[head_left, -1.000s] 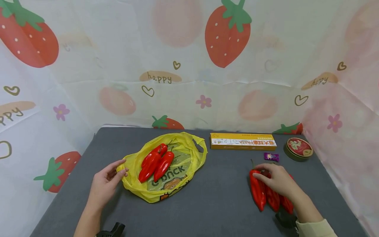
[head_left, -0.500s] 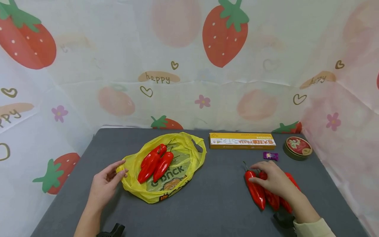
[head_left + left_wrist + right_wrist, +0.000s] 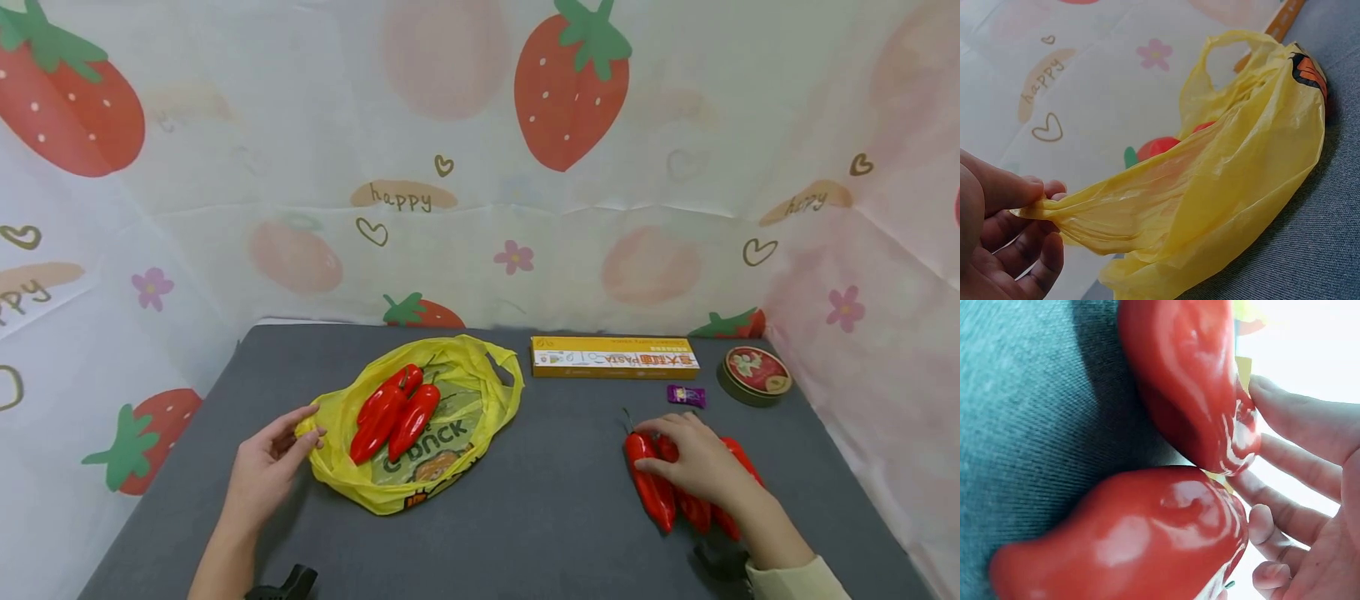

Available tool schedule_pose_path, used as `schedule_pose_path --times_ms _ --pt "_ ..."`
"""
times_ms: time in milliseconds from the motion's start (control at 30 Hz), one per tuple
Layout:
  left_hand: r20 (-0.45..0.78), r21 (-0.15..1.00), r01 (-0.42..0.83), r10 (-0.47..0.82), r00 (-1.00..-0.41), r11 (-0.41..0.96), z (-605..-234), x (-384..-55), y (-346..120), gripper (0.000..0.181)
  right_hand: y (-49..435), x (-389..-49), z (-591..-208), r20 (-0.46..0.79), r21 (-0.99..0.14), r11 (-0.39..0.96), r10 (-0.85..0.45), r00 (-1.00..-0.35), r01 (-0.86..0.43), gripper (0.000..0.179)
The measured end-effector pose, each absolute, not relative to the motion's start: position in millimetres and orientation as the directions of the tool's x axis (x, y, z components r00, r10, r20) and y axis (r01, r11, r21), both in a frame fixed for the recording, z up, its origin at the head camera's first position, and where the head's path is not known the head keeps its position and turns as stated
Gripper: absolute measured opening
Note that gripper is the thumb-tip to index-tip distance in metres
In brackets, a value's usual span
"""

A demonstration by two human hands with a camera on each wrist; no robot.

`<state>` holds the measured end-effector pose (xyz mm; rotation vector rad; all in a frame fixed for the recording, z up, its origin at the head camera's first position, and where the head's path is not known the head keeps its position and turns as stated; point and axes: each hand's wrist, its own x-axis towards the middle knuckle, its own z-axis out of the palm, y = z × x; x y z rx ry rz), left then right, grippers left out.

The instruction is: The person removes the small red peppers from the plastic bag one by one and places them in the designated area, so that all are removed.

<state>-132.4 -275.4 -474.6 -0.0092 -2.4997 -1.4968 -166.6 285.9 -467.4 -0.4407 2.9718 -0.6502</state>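
In the head view my left hand pinches the left rim of a yellow plastic bag. Its thumb and fingers gather the plastic into a narrow fold, as the left wrist view shows. Inside the spread bag lie 3 glossy red chili peppers. Over at the right, my right hand reaches down over more red peppers and holds the leftmost chili pepper near its stem end, thumb on one side and fingers on the other. A second pepper lies beside it in the right wrist view. My hand partly covers the others.
A yellow pasta box lies along the table's back edge. In front of its right end sits a small purple wrapped packet, with a round red-lidded tin farther right. A strawberry-print sheet hangs behind the grey tabletop.
The leftmost pepper's stem end has swung left with my right fingers, then shifted slightly back right. The pepper at the far right shows more. My left hand keeps its hold on the bag.
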Motion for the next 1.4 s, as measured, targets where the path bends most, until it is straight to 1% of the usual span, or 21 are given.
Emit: schedule_pose_path --times_ms 133,300,500,900,1067,1400 --pt "0.196 0.872 0.122 -0.109 -0.975 0.474 -474.8 -132.7 -275.9 0.039 285.8 -167.2 -464.0 0.004 -0.456 0.849 -0.297 -0.955 -0.267 0.047" --pt "0.202 0.872 0.126 -0.113 -0.973 0.472 -473.8 -132.3 -276.2 0.04 280.0 -167.8 -455.4 0.073 -0.511 0.804 -0.313 -0.947 -0.305 0.044" --pt "0.206 0.869 0.125 -0.122 -0.971 0.479 -471.9 -130.8 -275.7 0.039 262.3 -168.9 -447.8 0.138 -0.585 0.731 -0.338 -0.931 -0.352 0.043" --pt "0.216 0.858 0.127 -0.125 -0.968 0.498 -471.2 -130.2 -276.4 0.038 211.0 -183.5 -442.0 0.221 -0.627 0.664 -0.351 -0.91 -0.408 0.042" --pt "0.216 0.854 0.125 -0.125 -0.968 0.504 -472.3 -131.6 -276.7 0.038 185.9 -192.4 -439.6 0.24 -0.647 0.631 -0.366 -0.899 -0.429 0.042" --pt "0.205 0.863 0.125 -0.113 -0.972 0.489 -475.4 -132.9 -277.7 0.038 139.6 -214.4 -435.8 0.203 -0.716 0.551 -0.425 -0.882 -0.43 0.043"
